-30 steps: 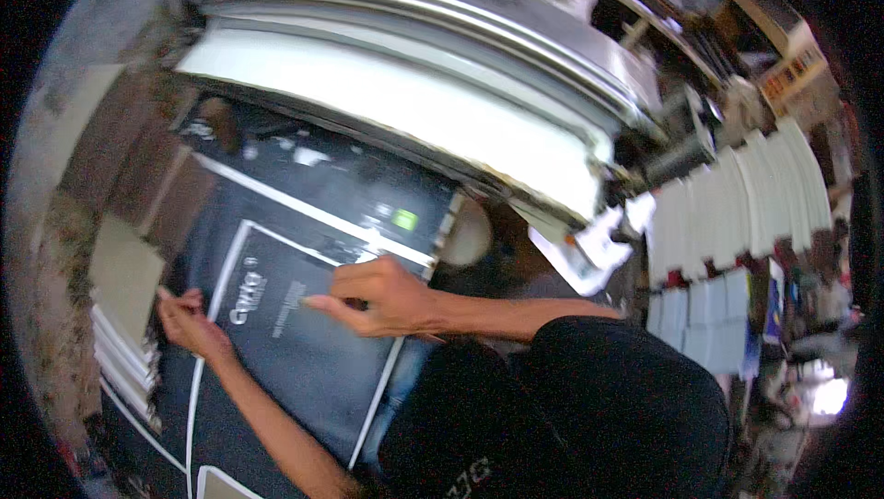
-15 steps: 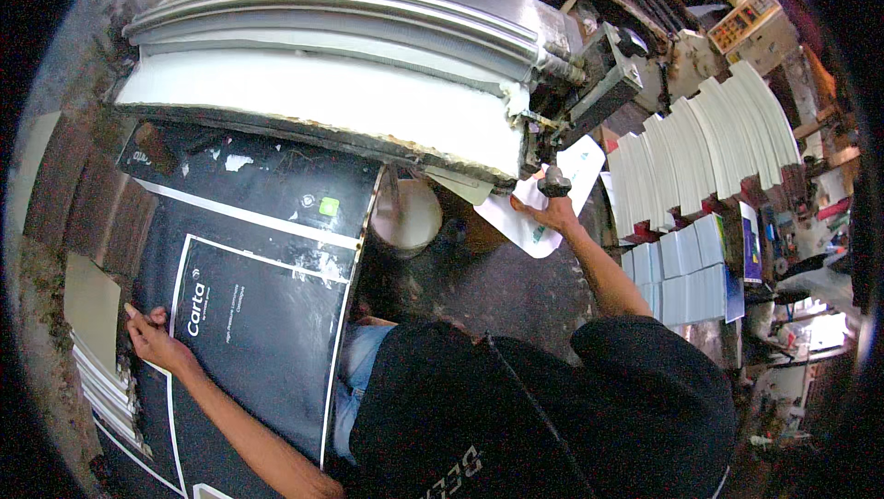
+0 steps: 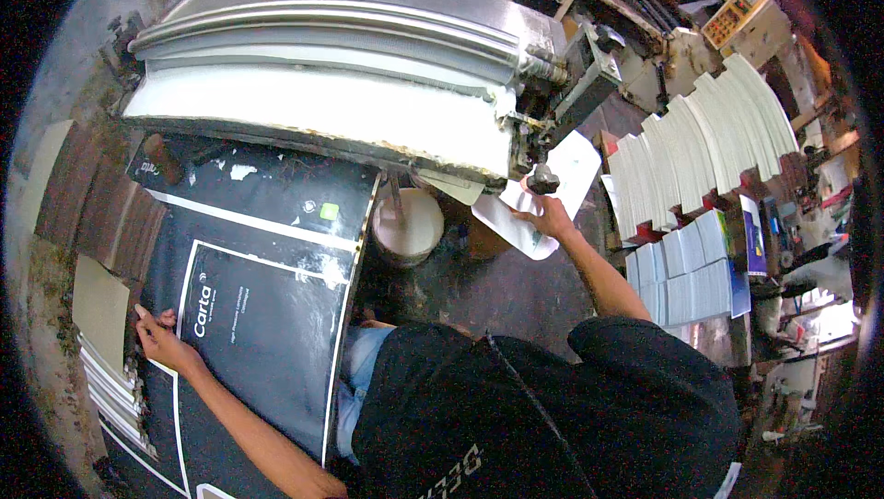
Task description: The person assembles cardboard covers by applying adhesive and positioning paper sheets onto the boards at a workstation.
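Hands: spread well apart, one at each side of the seated person.
Left hand (image 3: 158, 338): laid flat on the left edge of the dark printed sheet (image 3: 262, 296), fingers pinning it beside a stack of grey boards (image 3: 101, 310).
Right hand (image 3: 545, 218): stretched out to the loose white paper (image 3: 543, 200) under the black knob (image 3: 541, 181) of the grey machine (image 3: 350, 66); whether the paper is gripped or merely touched cannot be told.
Sheet position: spread under the machine's front edge, reaching back past the left forearm.
Technique: the sheet is best kept pressed flat and square while the far reach is made.
Surroundings: fanned white paper stacks (image 3: 700, 149) are seen at right.
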The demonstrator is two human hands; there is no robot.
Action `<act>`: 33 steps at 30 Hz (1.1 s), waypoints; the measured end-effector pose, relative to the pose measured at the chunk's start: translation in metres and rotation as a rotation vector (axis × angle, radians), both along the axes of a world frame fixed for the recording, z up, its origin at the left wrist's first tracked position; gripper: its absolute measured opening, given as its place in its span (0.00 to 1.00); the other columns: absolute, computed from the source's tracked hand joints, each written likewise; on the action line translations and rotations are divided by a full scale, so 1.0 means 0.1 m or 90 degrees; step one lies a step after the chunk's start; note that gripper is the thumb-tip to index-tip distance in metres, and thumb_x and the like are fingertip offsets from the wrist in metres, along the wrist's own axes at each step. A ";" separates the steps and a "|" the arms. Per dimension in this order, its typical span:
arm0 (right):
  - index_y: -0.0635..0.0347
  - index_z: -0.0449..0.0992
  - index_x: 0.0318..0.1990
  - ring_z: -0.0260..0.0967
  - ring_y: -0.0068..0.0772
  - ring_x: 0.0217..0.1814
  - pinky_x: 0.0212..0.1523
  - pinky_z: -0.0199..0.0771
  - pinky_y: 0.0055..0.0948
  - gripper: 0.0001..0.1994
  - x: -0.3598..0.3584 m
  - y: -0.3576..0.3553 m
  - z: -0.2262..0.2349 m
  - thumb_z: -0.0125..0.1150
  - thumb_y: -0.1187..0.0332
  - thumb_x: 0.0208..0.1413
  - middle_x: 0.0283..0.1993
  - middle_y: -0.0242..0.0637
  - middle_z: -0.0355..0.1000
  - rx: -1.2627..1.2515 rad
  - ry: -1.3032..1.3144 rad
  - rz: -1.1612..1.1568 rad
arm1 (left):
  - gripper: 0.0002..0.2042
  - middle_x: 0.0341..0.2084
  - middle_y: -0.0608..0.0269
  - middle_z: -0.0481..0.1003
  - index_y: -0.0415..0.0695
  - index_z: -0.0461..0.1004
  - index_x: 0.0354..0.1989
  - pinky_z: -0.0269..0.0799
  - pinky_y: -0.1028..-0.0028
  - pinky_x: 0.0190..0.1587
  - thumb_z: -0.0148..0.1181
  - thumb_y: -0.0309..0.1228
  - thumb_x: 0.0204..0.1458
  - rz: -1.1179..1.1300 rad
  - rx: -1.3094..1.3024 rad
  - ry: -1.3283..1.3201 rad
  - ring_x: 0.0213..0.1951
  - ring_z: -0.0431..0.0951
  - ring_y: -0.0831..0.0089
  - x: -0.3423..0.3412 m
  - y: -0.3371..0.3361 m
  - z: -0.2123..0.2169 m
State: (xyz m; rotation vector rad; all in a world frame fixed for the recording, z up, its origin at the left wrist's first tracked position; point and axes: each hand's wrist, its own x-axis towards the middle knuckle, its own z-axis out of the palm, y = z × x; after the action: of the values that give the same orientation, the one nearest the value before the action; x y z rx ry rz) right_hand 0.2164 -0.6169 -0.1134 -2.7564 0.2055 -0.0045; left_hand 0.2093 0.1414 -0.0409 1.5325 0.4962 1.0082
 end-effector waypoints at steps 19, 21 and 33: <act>0.58 0.85 0.45 0.80 0.44 0.35 0.42 0.76 0.40 0.15 0.43 -0.94 0.23 0.63 0.63 0.53 0.31 0.49 0.81 -0.062 -0.516 -0.388 | 0.21 0.17 0.65 0.69 0.42 0.68 0.24 0.71 0.71 0.38 0.53 0.41 0.69 0.002 0.005 0.015 0.25 0.73 0.73 -0.02 0.08 -0.05; 0.56 0.85 0.46 0.81 0.46 0.39 0.44 0.76 0.42 0.18 0.47 -1.48 0.67 0.67 0.58 0.51 0.35 0.50 0.82 -0.044 -0.603 -0.413 | 0.21 0.17 0.64 0.68 0.42 0.68 0.24 0.71 0.69 0.38 0.51 0.41 0.70 0.036 0.022 0.097 0.26 0.73 0.72 0.06 -0.33 0.13; 0.45 0.82 0.55 0.81 0.31 0.48 0.54 0.75 0.29 0.16 1.31 0.08 4.12 0.62 0.61 0.61 0.49 0.40 0.83 -0.151 -0.653 -0.081 | 0.23 0.20 0.64 0.75 0.37 0.77 0.28 0.65 0.72 0.26 0.47 0.41 0.71 -0.064 0.201 -0.026 0.21 0.71 0.77 0.24 -1.05 0.58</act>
State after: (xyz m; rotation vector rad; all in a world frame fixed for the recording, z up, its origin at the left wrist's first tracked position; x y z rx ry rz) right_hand 0.3475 -0.6087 0.2990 -2.5648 0.0912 -1.4907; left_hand 0.2334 0.0364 0.0170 1.7928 0.2356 1.0740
